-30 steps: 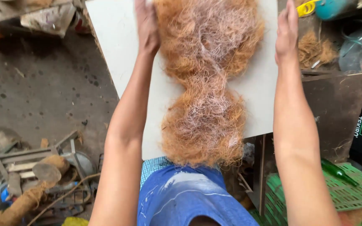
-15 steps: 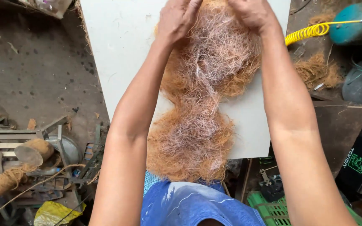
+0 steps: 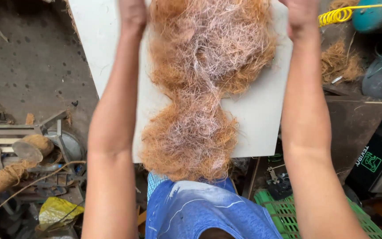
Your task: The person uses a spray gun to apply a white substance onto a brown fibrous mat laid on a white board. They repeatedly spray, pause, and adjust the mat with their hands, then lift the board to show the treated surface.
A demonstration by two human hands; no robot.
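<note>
Spreading a mat of coconut fibre over a pale flat board is the step in hand, as I judge it; the left hand and right hand sit at the mat's far end, fingers cut off by the frame, so their grip cannot be told; evening the pinched middle would need outward pulling; a green crate lies below, contents unclear.
</note>
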